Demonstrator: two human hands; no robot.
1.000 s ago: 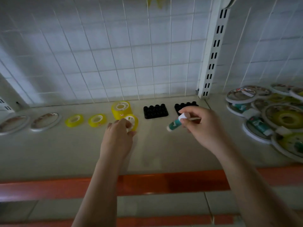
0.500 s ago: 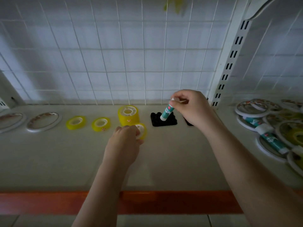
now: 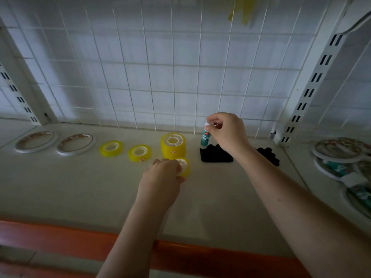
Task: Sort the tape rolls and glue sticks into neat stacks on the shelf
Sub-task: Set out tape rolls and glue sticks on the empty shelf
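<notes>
Right hand (image 3: 226, 133) pinching white cap of upright glue stick (image 3: 205, 138), base at far-left corner of black holder (image 3: 216, 156), seemingly slotted in. Left hand (image 3: 162, 177) gripping yellow tape roll (image 3: 183, 167) on edge, just near of tape stack (image 3: 173, 146) on shelf (image 3: 80, 187).

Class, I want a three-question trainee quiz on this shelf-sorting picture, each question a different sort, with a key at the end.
1. True or false: the right hand holds the glue stick upright over the left corner of the nearer black holder.
2. What does the left hand grip? A) a yellow tape roll B) a black holder C) a round packaged card
3. Fill in: besides the tall tape stack, ___ single yellow rolls lie flat to its left on the shelf.

Key: 1 true; 2 A, the tape roll; 3 two.
</notes>
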